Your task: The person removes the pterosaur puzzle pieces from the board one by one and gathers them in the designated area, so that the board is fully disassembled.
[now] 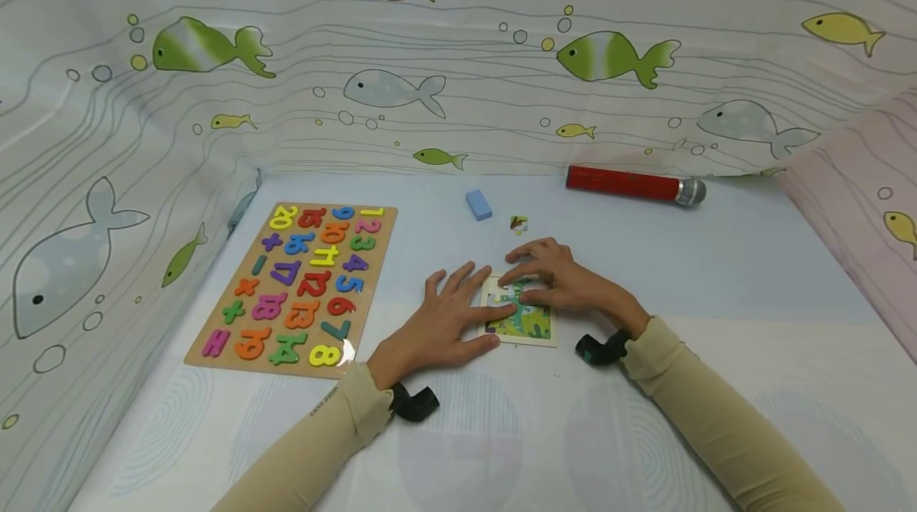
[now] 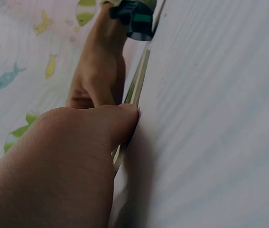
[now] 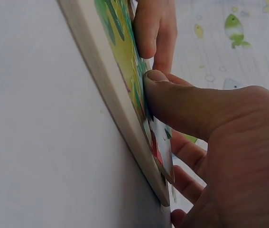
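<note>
Sheeting [image 1: 494,18] printed with green, yellow and grey fish rises around the scene, pinkish at the right. Below it spreads the pale desk [image 1: 716,273], faintly patterned with circles and lines toward the near side. On its left lies a light brown number board [image 1: 383,240], carrying coloured numerals from 1 to 20 and arithmetic signs. Beige sleeves [image 1: 702,400] cover the forearms reaching in from the near side. The left hand [image 1: 444,325] has its fingers apart and extended, the index finger over the framed puzzle [image 1: 521,324] and the thumb at its edge. The right hand [image 1: 566,279] bends over the puzzle's far part, thumb against the picture; whether it pinches or merely presses, I cannot tell. A red microphone [image 1: 623,182] with a grey head lies at the back right, near the sheeting. The puzzle lies mid-desk beneath both hands, green and yellow inside a pale frame. Farther back sits a blue block [image 1: 478,205]. By the right thumb, a tilted piece [image 3: 165,159] stands above the frame. Another, loose piece [image 1: 519,223] lies just beyond the right hand.
</note>
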{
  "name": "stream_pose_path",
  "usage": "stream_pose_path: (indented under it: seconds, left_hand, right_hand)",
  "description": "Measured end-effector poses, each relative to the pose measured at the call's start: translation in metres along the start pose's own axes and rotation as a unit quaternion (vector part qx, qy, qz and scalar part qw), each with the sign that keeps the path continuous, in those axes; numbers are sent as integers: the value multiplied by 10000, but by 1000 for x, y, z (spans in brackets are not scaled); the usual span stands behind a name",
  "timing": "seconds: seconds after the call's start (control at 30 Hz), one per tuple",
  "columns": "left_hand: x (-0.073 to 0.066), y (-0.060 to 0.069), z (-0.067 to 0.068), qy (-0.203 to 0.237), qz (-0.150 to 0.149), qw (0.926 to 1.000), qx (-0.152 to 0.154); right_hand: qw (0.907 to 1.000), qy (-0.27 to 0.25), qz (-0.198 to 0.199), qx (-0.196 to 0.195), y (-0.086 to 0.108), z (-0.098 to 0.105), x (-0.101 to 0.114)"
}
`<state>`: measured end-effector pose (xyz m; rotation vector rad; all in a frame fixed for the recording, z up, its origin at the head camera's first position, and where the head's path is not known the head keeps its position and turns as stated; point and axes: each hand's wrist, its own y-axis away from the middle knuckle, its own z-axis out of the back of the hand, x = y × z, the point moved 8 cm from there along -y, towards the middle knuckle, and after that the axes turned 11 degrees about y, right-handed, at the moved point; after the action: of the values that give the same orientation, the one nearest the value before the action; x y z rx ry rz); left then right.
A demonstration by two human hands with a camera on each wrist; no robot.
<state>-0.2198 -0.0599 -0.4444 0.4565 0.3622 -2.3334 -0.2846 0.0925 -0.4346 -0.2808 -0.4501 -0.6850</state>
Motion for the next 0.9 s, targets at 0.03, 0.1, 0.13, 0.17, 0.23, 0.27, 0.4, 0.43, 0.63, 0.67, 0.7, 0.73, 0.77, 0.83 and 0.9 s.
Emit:
stream_pose_path:
  seconds: [0.03, 0.1, 0.13, 0.17, 0.23, 0.27, 0.4, 0.43, 0.63, 0.67, 0.7, 0.73, 0.77, 0.83, 0.9]
  left_hand:
    - [0, 0, 0, 4, -1, 10000, -1]
    - [-1, -1, 0, 15, 2, 10000, 4]
    - [-1, -1, 0, 15, 3, 10000, 3]
    - [-1, -1, 0, 18, 6, 10000, 1]
    - [-1, -1, 1, 24, 10, 10000, -7]
    - [-1, -1, 1, 31, 7, 10000, -12]
    - [-1, -1, 0, 45, 9, 10000, -8]
    - [-1, -1, 0, 46, 5, 10000, -7]
    - [0, -2, -1, 51, 6, 10000, 15]
    - [0, -2, -1, 54, 2, 10000, 13]
    - [0, -2, -1, 57, 0, 10000, 10]
    - [0, -2, -1, 58, 3, 10000, 6]
    - [0, -2, -1, 56, 5, 10000, 4]
    - [-1, -1, -1, 59, 9, 10000, 6]
    - [-1, -1, 0, 62, 12, 10000, 5]
  right_hand:
    - [10000, 14, 26, -1, 0, 0, 0]
    - [10000, 29, 87, 14, 1, 1, 0]
    - [9999, 21, 123, 34, 1, 1, 0]
    - [9999, 12, 156, 62, 2, 1, 0]
    - [9997, 4, 207, 123, 2, 1, -1]
    - [9996, -14, 221, 158, 2, 1, -1]
    - [9994, -54, 232, 252, 3, 0, -2]
    - [9994, -48, 238, 256, 3, 0, -2]
    - [9994, -122, 300, 157, 2, 2, -2]
    - [9994, -136, 303, 131, 2, 3, -2]
    - [9993, -167, 299, 115, 2, 3, -2]
    - [9994, -178, 283, 91, 2, 3, -2]
    - [9994, -192, 270, 73, 2, 3, -2]
    - [9996, -181, 216, 22, 1, 3, -2]
    - [9997, -171, 141, -28, 2, 3, -2]
